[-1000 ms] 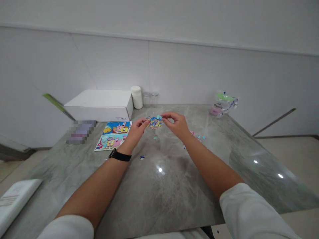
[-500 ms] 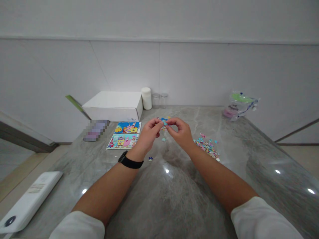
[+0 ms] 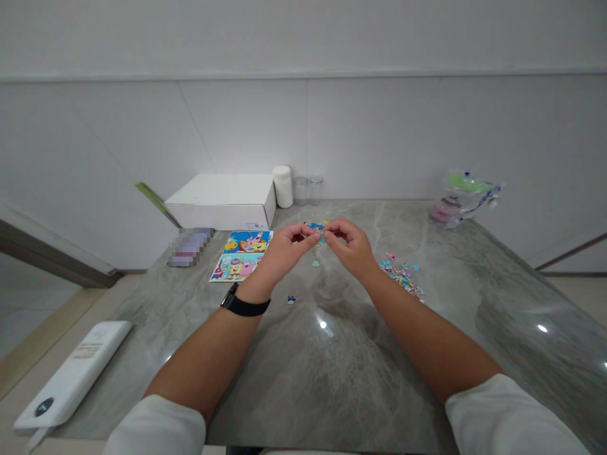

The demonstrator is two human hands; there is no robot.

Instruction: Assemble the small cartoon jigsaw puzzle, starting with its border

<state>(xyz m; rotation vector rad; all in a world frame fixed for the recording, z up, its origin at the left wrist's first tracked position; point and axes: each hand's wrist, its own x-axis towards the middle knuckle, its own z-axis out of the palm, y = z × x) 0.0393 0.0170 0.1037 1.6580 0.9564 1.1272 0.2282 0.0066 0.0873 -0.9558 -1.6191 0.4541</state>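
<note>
Tabletop (image 3: 327, 392) is finished in glossy grey marble-look stuff, with bright light spots mirrored in it, and it's backed by a plain pale wall (image 3: 379, 139). A white box (image 3: 218, 196), a white bottle (image 3: 283, 188) and two clear jars (image 3: 300, 191) are lined up at the back, and a plastic bag (image 3: 467, 196) is parked near the far right corner.

As for the light-blue puzzle piece (image 3: 322, 238), it's tiny and mostly covered by fingers. It's pinched between the thumbs and fingertips of the left hand (image 3: 290, 251) and right hand (image 3: 351, 248), right by a partly hidden blue-and-yellow pile (image 3: 314, 226). A pastel multicoloured pile (image 3: 403, 278) is spread beside the right forearm.
</note>
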